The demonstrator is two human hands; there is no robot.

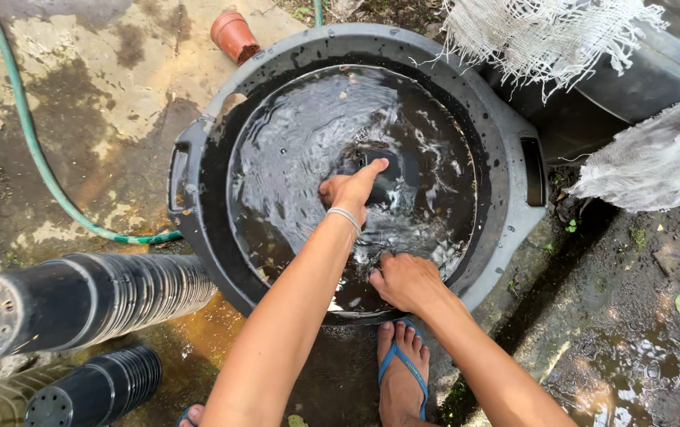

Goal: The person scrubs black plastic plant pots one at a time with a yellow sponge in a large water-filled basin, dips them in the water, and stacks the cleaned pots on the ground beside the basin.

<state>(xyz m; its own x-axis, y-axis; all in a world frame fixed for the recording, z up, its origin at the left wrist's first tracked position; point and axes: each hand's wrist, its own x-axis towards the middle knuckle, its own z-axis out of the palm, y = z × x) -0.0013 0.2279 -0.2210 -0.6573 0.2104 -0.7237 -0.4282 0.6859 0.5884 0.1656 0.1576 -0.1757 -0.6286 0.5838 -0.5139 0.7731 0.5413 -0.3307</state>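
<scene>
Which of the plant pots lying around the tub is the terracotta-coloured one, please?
It is the single small pot lying on its side on the concrete beyond the tub, upper left. The other pots, stacked lower left, are black.

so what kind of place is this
Probably an outdoor yard or plant nursery work area: stacked black plastic pots lie on wet concrete, a green hose trails past, and a big water-filled tub sits on the ground.

One large black tub [506, 150], three stacks of black nursery pots [95, 296], one terracotta pot [232, 33], one green hose [32, 142], two burlap sacks [545, 35].
</scene>
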